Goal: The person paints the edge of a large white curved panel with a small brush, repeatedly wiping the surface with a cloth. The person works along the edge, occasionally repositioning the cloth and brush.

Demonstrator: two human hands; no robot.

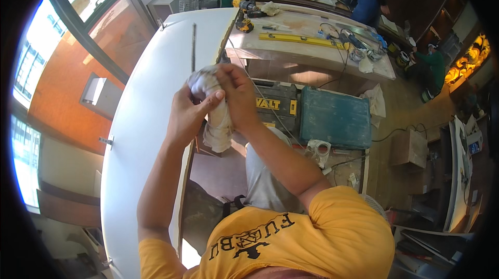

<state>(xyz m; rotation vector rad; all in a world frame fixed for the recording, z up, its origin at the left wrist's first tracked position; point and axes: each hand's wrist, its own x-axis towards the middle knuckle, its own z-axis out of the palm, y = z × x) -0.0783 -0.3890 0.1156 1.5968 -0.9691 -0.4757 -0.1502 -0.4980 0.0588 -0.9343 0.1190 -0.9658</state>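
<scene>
A bunched whitish rag (219, 125) is held up between my two hands, above the inner edge of a long white panel (139, 123). My left hand (186, 113) grips it from the left, thumb pressed toward its middle. Wrapped round its upper right side is my right hand (238, 92), with its thumb across the front. The upper part of the rag is balled up, and the lower part hangs down. Whether anything is inside the folds is hidden. A thin dark rod (194, 48) shows on the panel just beyond my hands.
Metal hinges (106, 140) stick out from the panel's left edge. Right of my hands are a black tool case (278, 103) and a teal case (335, 115). A workbench (291, 50) beyond holds a yellow level (304, 39) and a drill (243, 4). Other people work farther off.
</scene>
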